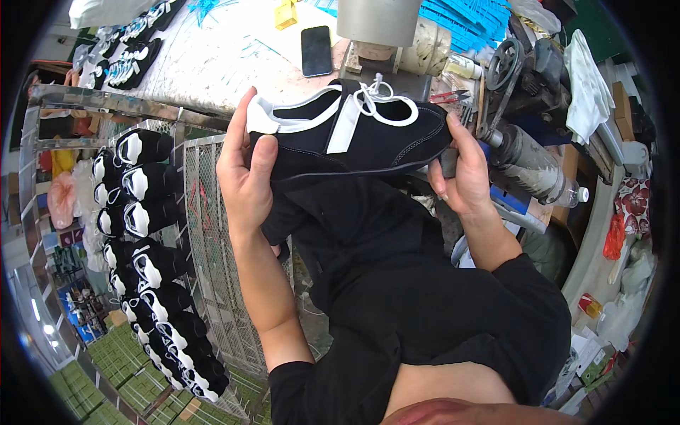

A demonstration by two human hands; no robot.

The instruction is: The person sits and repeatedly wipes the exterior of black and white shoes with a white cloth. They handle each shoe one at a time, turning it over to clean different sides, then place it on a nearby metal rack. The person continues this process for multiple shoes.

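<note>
Both hands hold a black shoe [304,154] sideways in front of my body, its heel to the left and its toe to the right. White trim lines its openings, a white strip runs down its side, and a thin white lace is tied in a bow on top. My left hand [243,177] is closed round the heel, with the thumb on the near side. At the toe, my right hand [469,170] grips with the thumb near the tip and fingers curled below. The far side of the shoe is hidden.
Beyond the shoe, a worktable [205,64] bears a phone [316,51], a yellow block [285,14] and blue strips [464,25]. A grey machine [379,21] stands there. Black-and-white shoes [145,180] line a rack at left. A plastic bottle [572,194] lies at right.
</note>
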